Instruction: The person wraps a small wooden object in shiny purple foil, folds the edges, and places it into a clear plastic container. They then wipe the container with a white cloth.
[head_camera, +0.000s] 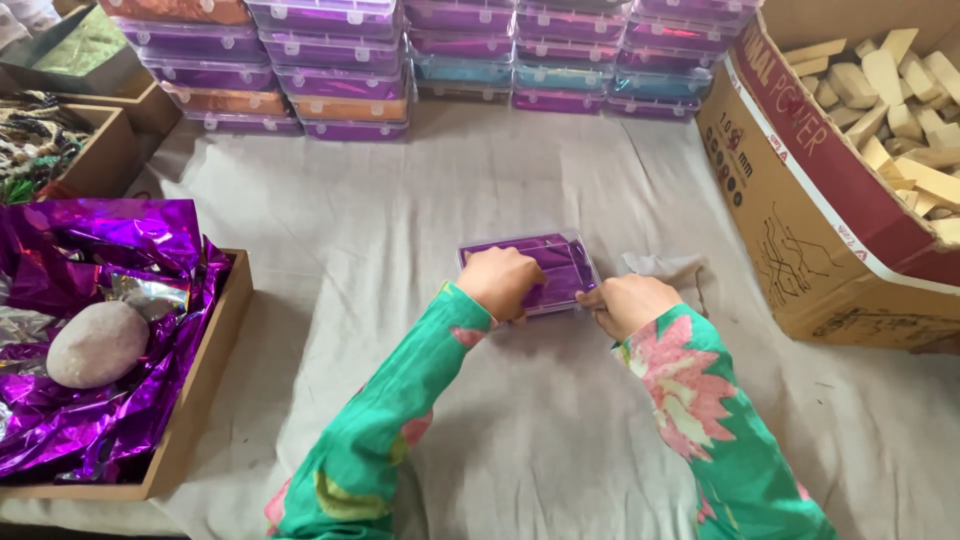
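- Stacks of clear plastic boxes (340, 60) with purple, orange and teal contents, ranged along the far edge of the cloth (480, 180).
- Large cardboard carton (800, 230) at right, filled with pale wooden blocks (900, 90).
- Shallow wooden tray (205, 380) at left, heaped with purple foil sheets (110, 260), weighted by a smooth grey stone (97, 343).
- Further cardboard boxes (110, 150) at far left.
- Crumpled white scrap (665, 266) on the cloth.

- Clear box (560, 262), frame centre: shiny purple foil lining.
- Sleeves (700, 400): green with pink and yellow flowers.
- Cloth (420, 200): off-white.
- Foil sheets (120, 250), left: metallic purple, silver undersides.
- Stone (97, 343): pale pinkish-grey.
- Stacked boxes (330, 60), top: purple, orange, teal.
- Carton (800, 200), right: brown, red band.
- Wooden blocks (900, 90): pale cream.
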